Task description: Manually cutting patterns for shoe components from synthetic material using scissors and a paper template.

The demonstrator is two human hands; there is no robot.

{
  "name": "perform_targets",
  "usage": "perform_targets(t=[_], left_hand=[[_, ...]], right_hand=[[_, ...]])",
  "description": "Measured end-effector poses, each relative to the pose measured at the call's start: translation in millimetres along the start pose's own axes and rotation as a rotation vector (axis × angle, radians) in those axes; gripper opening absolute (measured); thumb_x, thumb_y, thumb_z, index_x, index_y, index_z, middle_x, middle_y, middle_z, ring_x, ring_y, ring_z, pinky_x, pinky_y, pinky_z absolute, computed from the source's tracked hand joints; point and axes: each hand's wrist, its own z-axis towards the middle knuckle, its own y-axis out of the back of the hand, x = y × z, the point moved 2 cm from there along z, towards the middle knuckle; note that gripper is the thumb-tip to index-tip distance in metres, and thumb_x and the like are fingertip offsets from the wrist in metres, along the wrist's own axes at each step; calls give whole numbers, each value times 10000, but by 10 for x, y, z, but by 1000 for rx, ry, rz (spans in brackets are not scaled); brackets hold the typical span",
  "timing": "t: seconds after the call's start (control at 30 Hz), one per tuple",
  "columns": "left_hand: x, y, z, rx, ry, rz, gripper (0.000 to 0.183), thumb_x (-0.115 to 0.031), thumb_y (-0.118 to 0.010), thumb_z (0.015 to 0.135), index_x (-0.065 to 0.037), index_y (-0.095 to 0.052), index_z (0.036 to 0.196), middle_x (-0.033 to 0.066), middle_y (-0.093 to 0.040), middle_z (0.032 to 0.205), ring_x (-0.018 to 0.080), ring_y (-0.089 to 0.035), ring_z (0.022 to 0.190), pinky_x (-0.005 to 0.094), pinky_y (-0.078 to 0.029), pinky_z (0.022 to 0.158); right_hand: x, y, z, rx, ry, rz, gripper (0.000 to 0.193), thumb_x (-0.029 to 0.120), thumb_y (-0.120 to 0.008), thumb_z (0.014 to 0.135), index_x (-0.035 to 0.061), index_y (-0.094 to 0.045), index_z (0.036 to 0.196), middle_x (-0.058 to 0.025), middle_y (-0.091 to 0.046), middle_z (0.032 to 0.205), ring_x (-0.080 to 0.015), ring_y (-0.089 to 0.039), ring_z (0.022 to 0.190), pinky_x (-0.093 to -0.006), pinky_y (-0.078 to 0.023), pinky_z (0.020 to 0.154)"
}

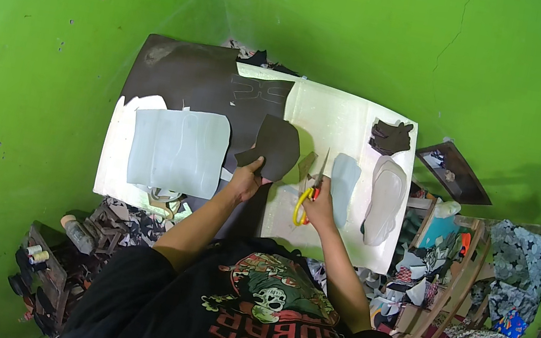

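Observation:
My left hand (246, 181) grips the lower edge of a dark brown sheet piece (279, 147) with a rounded right side, thumb on top. In my right hand (322, 207) is a pair of scissors (302, 209) with yellow handles and red near the pivot. The blades point away from me, to the right of the brown piece and apart from it. Beside the blades lies a small brown scrap (307, 164). A pale blue sheet piece (343, 182) lies partly beneath my right hand. Under the held piece spreads a larger dark brown sheet (185, 78), with light outlines drawn near its far edge.
A whitish sheet (178, 149) lies left on the white worktop (339, 105). To the right are stacked dark cut pieces (390, 137) and pale sole-shaped pieces (386, 204). A wooden rack (448, 287) with scraps stands right; thread spools (37, 254) sit lower left. Green walls border the far side.

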Motion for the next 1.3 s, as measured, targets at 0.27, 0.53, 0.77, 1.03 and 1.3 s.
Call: perform_targets(t=[0.27,0.53,0.77,1.03,1.3], left_hand=[[-376,67,-76,262,93,-304,539,-352,-411,996,-32,-398,1429,124,-519,1401,298,-555,1238,510,-483,1016],[-565,333,-44,200,88,-115,480,-373,-394,1022,-52,-468,1371,120,-582,1322,265,-592,1179,452,-503,953],[-742,488,-38,20,-68,-3,386,-117,-680,914,-90,-526,1267,103,-624,1189,209,-680,863,353,-564,661],[-994,311,-214,10,-55,83,288,-167,-504,984,-115,-497,1267,84,-618,1115,194,-664,852,337,-575,670],[-782,425,-35,120,17,98,298,-98,-541,967,-99,-499,1262,41,-650,1092,180,-662,929,329,-555,688]], right_hand=[[-559,-498,-428,69,26,-409,570,64,-756,693,27,-478,1189,-204,-582,1020,-391,-593,967,-449,-489,846],[-596,-795,-585,94,74,-527,530,20,-699,647,19,-530,1150,-206,-562,1092,-418,-519,1092,-484,-434,947],[-510,-743,-670,138,39,-692,590,12,-690,668,82,-552,1237,-154,-492,1266,-367,-431,1242,-478,-391,1012],[-466,-667,-686,210,3,-712,508,34,-733,672,94,-557,1145,-128,-507,1221,-341,-455,1223,-456,-405,1019],[-528,-631,-763,226,97,-733,536,124,-800,700,113,-548,1174,-111,-503,1227,-334,-450,1228,-451,-403,1019]])
